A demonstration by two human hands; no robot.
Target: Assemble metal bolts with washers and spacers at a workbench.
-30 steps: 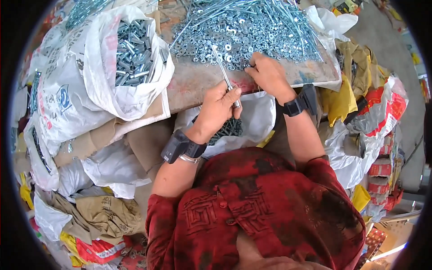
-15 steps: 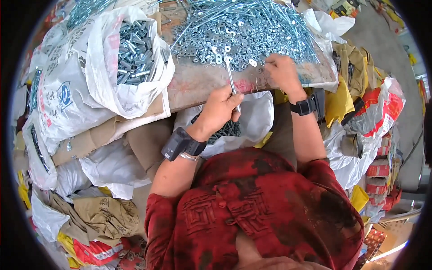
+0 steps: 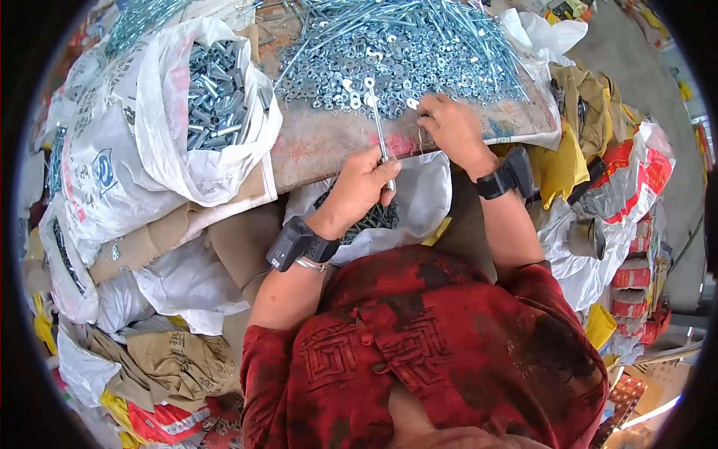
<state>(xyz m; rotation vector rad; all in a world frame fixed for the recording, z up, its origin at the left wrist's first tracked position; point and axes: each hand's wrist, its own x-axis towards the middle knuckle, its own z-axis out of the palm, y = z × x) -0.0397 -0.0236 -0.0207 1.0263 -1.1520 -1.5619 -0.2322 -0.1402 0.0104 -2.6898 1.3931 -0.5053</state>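
Note:
My left hand (image 3: 359,187) is closed around a slim, shiny metal rod (image 3: 381,131) with a thicker lower part. The rod points away from me, its far tip over the near edge of the washer pile (image 3: 336,82). A ring shows at that tip; whether it sits on the rod or lies behind it I cannot tell. My right hand (image 3: 458,133) is to the right of the rod, above the bench edge, with thumb and fingers pinched together. What they hold, if anything, is too small to make out. Close to those fingertips lies a pale washer (image 3: 413,103).
Long metal rods (image 3: 456,30) lie heaped behind the washers. At left a white woven sack (image 3: 123,142) stands open, full of short metal tubes (image 3: 217,97). Below the bench edge, between my legs, a white bag (image 3: 426,191) holds dark metal pieces. Sacks crowd both sides.
My right hand has moved left, closer to the rod. My left hand keeps its grip on the rod, nearly in the same place. The whole view has shifted slightly.

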